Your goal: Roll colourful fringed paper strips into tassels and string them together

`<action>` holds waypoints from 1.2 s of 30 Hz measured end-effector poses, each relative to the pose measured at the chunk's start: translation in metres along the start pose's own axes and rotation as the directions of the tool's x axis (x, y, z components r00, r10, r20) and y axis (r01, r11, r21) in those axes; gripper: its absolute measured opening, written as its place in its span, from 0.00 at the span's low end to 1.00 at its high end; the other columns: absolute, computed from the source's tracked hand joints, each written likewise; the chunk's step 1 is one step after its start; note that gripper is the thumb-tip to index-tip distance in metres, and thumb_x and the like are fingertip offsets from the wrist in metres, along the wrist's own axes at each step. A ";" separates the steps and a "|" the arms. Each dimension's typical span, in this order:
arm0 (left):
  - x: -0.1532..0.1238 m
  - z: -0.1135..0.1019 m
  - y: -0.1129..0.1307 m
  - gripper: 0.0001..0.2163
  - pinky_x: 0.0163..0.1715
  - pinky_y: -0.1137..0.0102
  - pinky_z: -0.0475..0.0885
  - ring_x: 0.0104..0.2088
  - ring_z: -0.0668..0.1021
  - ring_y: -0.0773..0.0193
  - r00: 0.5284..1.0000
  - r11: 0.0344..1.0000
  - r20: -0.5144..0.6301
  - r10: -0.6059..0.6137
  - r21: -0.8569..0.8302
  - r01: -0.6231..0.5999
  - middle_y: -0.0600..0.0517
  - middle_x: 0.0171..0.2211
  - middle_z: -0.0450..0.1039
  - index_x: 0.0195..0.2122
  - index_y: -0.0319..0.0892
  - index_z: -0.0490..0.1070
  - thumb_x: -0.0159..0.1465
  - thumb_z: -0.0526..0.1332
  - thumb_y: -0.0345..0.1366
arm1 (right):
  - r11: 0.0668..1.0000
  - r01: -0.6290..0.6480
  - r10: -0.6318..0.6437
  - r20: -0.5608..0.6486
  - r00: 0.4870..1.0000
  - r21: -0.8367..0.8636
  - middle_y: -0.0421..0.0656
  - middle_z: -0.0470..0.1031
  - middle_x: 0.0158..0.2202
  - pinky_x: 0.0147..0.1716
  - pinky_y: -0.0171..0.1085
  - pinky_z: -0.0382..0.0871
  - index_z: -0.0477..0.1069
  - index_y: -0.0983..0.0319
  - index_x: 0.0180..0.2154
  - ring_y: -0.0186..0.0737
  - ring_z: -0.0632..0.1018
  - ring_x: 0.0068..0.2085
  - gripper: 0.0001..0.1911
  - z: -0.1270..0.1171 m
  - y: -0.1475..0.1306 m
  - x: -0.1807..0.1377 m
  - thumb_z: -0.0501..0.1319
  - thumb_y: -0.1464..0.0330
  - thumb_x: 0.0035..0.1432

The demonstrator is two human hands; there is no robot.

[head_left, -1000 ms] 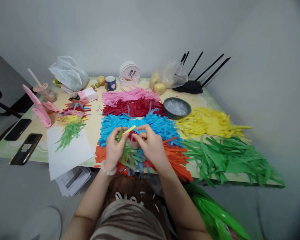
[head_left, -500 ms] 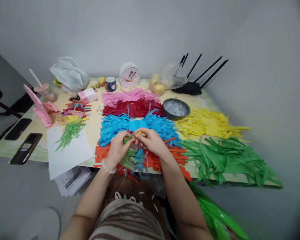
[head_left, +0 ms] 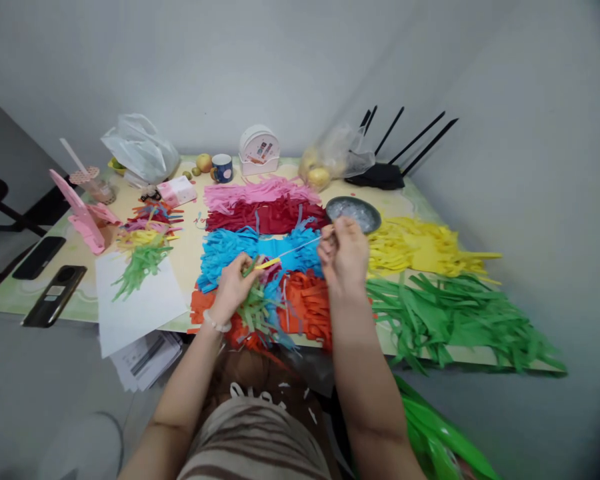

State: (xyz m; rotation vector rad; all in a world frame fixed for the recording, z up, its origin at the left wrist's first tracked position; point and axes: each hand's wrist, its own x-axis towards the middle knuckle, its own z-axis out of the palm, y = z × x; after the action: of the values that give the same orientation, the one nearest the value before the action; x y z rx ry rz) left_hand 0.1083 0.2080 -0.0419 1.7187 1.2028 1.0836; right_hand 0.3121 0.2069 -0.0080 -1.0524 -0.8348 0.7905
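Note:
My left hand (head_left: 234, 287) pinches a bundle of fringed paper strips (head_left: 257, 313), green and blue with some pink, hanging over the orange fringe (head_left: 305, 300). A narrow yellow piece (head_left: 268, 264) sticks out from its fingertips to the right. From there a thin white thread (head_left: 300, 249) runs taut, up to my right hand (head_left: 347, 253), whose closed fingers hold its other end beside the bowl (head_left: 363, 212). Blue fringe (head_left: 225, 250) lies under and behind both hands. A pale beaded bracelet (head_left: 217, 323) circles my left wrist.
Dark red (head_left: 230, 217) and pink fringes (head_left: 250, 192) lie farther back; yellow (head_left: 420, 243) and green fringes (head_left: 470, 323) lie right. Small tassels (head_left: 145, 260) rest partly on white paper (head_left: 130, 320) at left, near two phones (head_left: 54, 293). A mug (head_left: 222, 168) and router (head_left: 377, 177) stand behind.
My right hand has moved away from my left, up and to the right, drawing the white thread straight between them. My left hand stays near its place with the strips.

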 end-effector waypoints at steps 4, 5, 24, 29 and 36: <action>0.017 -0.006 -0.006 0.11 0.38 0.69 0.67 0.33 0.75 0.62 0.999 0.995 -0.029 0.027 -0.092 -0.029 0.51 0.30 0.74 0.31 0.41 0.70 0.65 0.62 0.43 | 0.962 0.256 -0.233 -0.207 0.950 0.090 0.30 0.64 0.22 0.20 0.28 0.65 0.60 0.56 0.35 0.27 0.65 0.19 0.20 -0.009 -0.012 0.023 0.66 0.53 0.54; 0.021 -0.008 -0.005 0.12 0.41 0.68 0.69 0.37 0.77 0.60 0.998 0.993 -0.042 0.035 -0.111 -0.040 0.49 0.34 0.77 0.34 0.41 0.72 0.68 0.58 0.44 | 0.953 0.298 -0.281 -0.196 0.939 0.062 0.30 0.65 0.23 0.22 0.30 0.68 0.61 0.57 0.35 0.28 0.66 0.20 0.19 -0.008 -0.013 0.026 0.66 0.53 0.55; -0.009 -0.021 0.041 0.13 0.33 0.70 0.66 0.32 0.72 0.63 0.956 0.994 0.273 0.107 -0.034 -0.102 0.51 0.31 0.73 0.33 0.40 0.70 0.70 0.52 0.40 | 0.957 0.128 0.049 0.579 0.814 -0.261 0.37 0.73 0.25 0.27 0.33 0.66 0.73 0.61 0.40 0.33 0.74 0.26 0.10 0.036 -0.015 -0.047 0.61 0.61 0.62; -0.013 -0.028 0.039 0.18 0.32 0.70 0.67 0.29 0.72 0.63 0.917 0.957 0.396 0.049 -0.282 0.071 0.51 0.28 0.73 0.30 0.39 0.74 0.69 0.56 0.48 | 0.974 0.096 0.036 0.557 0.829 -0.206 0.38 0.73 0.26 0.26 0.34 0.68 0.72 0.60 0.37 0.34 0.74 0.26 0.10 0.032 -0.018 -0.048 0.62 0.60 0.61; -0.017 -0.023 0.037 0.15 0.34 0.70 0.73 0.28 0.78 0.64 0.947 0.634 0.278 -0.160 -0.706 0.315 0.51 0.26 0.78 0.33 0.40 0.80 0.50 0.75 0.45 | 0.965 0.163 -0.072 0.389 0.919 -0.205 0.37 0.72 0.23 0.23 0.33 0.66 0.73 0.60 0.36 0.34 0.72 0.22 0.09 0.032 -0.024 -0.052 0.62 0.61 0.60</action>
State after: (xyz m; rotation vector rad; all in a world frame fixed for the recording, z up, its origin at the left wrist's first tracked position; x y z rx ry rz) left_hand 0.0951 0.1849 -0.0037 0.9485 0.6723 1.0162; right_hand 0.2640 0.1676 0.0129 -1.0584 -1.3378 0.8181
